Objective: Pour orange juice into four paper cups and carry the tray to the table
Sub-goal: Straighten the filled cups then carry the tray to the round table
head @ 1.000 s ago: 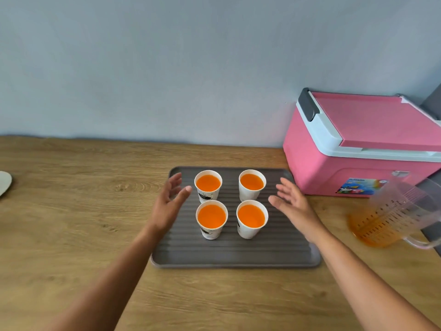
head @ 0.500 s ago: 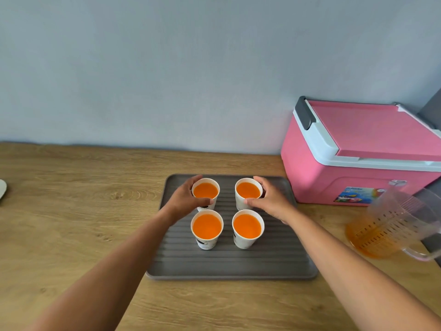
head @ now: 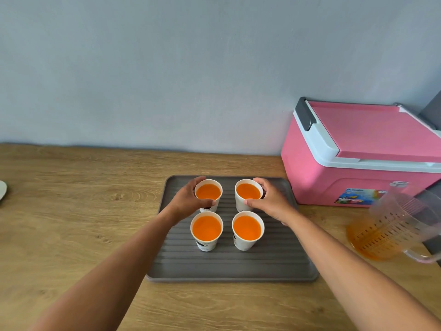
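A grey ribbed tray point(head: 229, 266) lies on the wooden counter with white paper cups of orange juice standing in a square. My left hand point(head: 185, 203) wraps around the far left cup point(head: 208, 192). My right hand point(head: 270, 201) wraps around the far right cup point(head: 248, 192). The near left cup point(head: 206, 229) and near right cup point(head: 247, 228) stand untouched in front of them. All cups are upright and nearly full. A clear plastic pitcher point(head: 391, 225) with some juice left sits on the counter at the right.
A pink cooler box point(head: 353, 168) with a white rim stands against the wall, right of the tray. A pale plate edge point(head: 2, 190) shows at the far left. The grey wall runs along the back of the counter.
Both hands moved in from the tray's sides and closed around the two far cups. Since half a second ago they have stayed on them.
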